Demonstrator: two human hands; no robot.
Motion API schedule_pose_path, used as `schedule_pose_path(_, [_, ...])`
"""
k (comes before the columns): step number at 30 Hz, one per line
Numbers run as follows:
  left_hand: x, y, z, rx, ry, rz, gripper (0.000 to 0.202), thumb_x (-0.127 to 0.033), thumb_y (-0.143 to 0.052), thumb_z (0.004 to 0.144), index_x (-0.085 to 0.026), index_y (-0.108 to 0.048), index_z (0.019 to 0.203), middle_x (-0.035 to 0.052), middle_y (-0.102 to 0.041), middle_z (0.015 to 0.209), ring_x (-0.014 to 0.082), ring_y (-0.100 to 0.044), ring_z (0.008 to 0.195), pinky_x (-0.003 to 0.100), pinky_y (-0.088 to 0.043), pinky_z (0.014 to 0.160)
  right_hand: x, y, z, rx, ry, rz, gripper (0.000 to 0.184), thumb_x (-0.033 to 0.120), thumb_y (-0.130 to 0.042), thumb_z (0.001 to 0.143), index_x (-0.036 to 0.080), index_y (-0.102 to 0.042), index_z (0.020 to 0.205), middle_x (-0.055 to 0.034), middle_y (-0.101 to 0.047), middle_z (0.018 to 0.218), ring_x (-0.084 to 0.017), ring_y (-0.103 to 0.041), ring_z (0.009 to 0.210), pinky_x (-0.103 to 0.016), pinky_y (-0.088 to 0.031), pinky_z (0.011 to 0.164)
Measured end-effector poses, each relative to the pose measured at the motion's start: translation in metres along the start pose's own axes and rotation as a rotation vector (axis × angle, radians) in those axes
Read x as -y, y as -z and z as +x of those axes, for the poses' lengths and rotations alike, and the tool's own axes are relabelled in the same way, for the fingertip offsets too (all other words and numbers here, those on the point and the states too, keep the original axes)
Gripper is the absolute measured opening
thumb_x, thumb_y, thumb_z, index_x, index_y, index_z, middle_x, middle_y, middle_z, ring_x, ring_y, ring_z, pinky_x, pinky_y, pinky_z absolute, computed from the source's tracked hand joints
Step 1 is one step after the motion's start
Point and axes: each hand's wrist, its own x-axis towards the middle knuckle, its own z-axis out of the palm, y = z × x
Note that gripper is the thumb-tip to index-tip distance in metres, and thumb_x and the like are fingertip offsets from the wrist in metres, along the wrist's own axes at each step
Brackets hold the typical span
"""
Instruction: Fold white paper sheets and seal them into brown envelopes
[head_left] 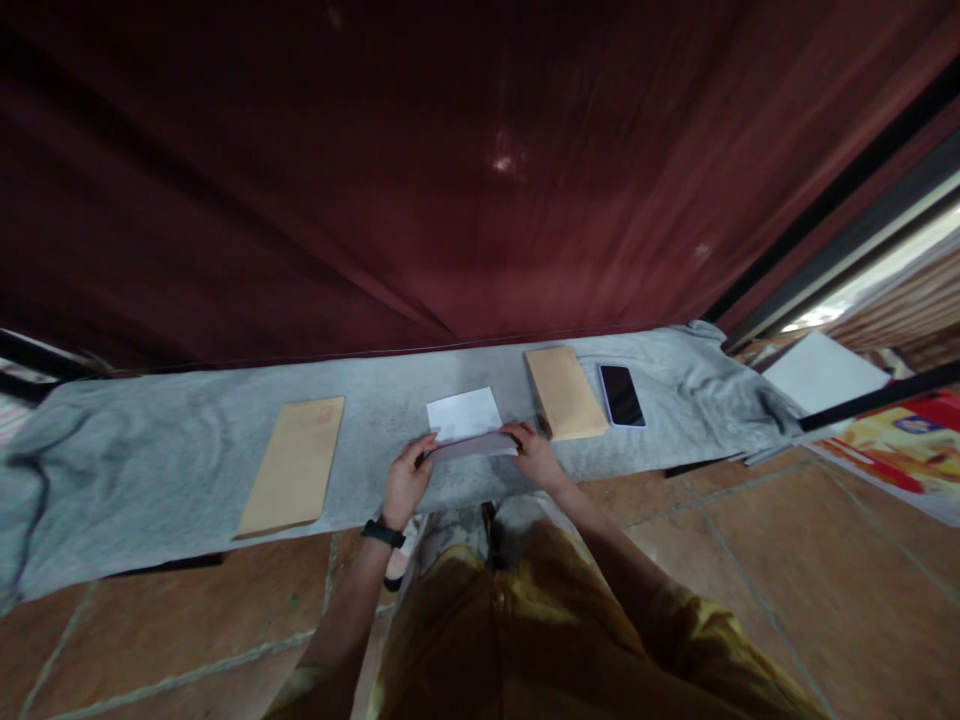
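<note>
A white sheet of paper point(466, 415) lies on a grey cloth-covered table point(187, 440), its near edge folded up. My left hand point(406, 483) pinches the left end of the fold. My right hand point(534, 455) pinches the right end. Both hands are closed on the paper. A brown envelope point(294, 466) lies to the left of my hands. A second brown envelope point(564, 393) lies to the right, close to my right hand. I wear a black band on my left wrist.
A black phone point(622, 395) lies right of the second envelope. A dark red curtain point(420, 170) hangs behind the table. More white paper point(823, 372) and a colourful printed sheet point(900, 445) sit at the far right. Tiled floor point(750, 530) runs below.
</note>
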Motion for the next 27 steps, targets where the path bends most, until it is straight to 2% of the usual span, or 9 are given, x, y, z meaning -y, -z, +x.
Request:
schedule_pose_path(3, [-0.001,0.0,0.001,-0.015,0.074,-0.039,0.045,-0.025,-0.058,0.086,-0.021,-0.064,0.131,0.0048,-0.077,0.108,0.0212,-0.07,0.104,0.039,-0.052,0.102,0.01,0.001,0.004,0.04,0.013,-0.124,0.041,0.005,-0.061,0.083,0.022,-0.07,0.12,-0.0067,-0.067,0.117,-0.018,-0.066,0.103,-0.028,-0.051,0.096])
schedule_pose_path(7, [-0.005,0.0,0.002,-0.031,0.159,-0.034,0.043,-0.042,-0.061,0.088,-0.019,-0.066,0.125,0.005,-0.077,0.098,0.0208,-0.071,0.09,0.035,-0.055,0.089,0.016,-0.001,0.007,0.014,-0.042,-0.257,0.019,0.019,-0.059,0.096,0.02,-0.072,0.111,-0.0091,-0.066,0.116,-0.018,-0.067,0.097,-0.026,-0.05,0.088])
schedule_pose_path(11, [-0.007,-0.001,0.002,-0.025,0.182,-0.067,0.044,-0.049,-0.06,0.089,-0.018,-0.067,0.119,0.006,-0.078,0.096,0.0214,-0.071,0.091,0.034,-0.053,0.088,0.013,-0.004,0.004,-0.016,-0.057,-0.305,0.014,0.03,-0.06,0.099,0.021,-0.071,0.101,-0.0079,-0.067,0.112,-0.017,-0.066,0.094,-0.023,-0.049,0.084])
schedule_pose_path(15, [-0.01,-0.001,0.005,-0.068,0.204,-0.084,0.044,-0.052,-0.06,0.088,-0.018,-0.069,0.113,0.0073,-0.078,0.099,0.0221,-0.071,0.092,0.034,-0.054,0.088,0.006,-0.007,0.003,-0.054,-0.052,-0.26,0.016,0.03,-0.058,0.1,0.021,-0.071,0.095,-0.007,-0.067,0.104,-0.017,-0.065,0.093,-0.024,-0.048,0.085])
schedule_pose_path(18, [-0.013,0.0,0.006,-0.064,0.204,-0.058,0.039,-0.054,-0.059,0.088,-0.018,-0.072,0.098,0.0062,-0.077,0.092,0.022,-0.07,0.087,0.033,-0.054,0.084,0.002,-0.01,0.004,-0.074,-0.059,-0.209,0.016,0.031,-0.061,0.097,0.021,-0.071,0.09,-0.0067,-0.068,0.104,-0.017,-0.065,0.089,-0.026,-0.049,0.083])
schedule_pose_path(22, [-0.014,0.002,0.006,-0.034,0.187,-0.014,0.037,-0.053,-0.059,0.088,-0.02,-0.072,0.082,0.0037,-0.075,0.084,0.0212,-0.068,0.085,0.032,-0.053,0.083,-0.002,-0.011,0.006,-0.077,-0.05,-0.073,0.014,0.032,-0.066,0.092,0.019,-0.072,0.094,-0.006,-0.069,0.099,-0.018,-0.066,0.083,-0.028,-0.05,0.077])
schedule_pose_path(25, [-0.01,0.003,0.004,-0.007,0.154,-0.038,0.035,-0.052,-0.061,0.086,-0.02,-0.073,0.078,0.0044,-0.074,0.084,0.0213,-0.068,0.086,0.034,-0.054,0.086,-0.002,-0.007,0.004,-0.025,-0.015,0.0,0.015,0.029,-0.065,0.091,0.019,-0.074,0.097,-0.0045,-0.072,0.093,-0.019,-0.067,0.082,-0.029,-0.052,0.077])
schedule_pose_path(27, [-0.006,0.005,0.003,0.02,0.105,-0.079,0.031,-0.05,-0.064,0.084,-0.021,-0.076,0.081,0.0067,-0.076,0.094,0.0232,-0.068,0.096,0.038,-0.053,0.094,-0.001,-0.003,0.001,0.043,0.061,0.064,0.018,0.024,-0.063,0.09,0.022,-0.076,0.103,-0.0041,-0.074,0.1,-0.019,-0.069,0.091,-0.029,-0.053,0.085])
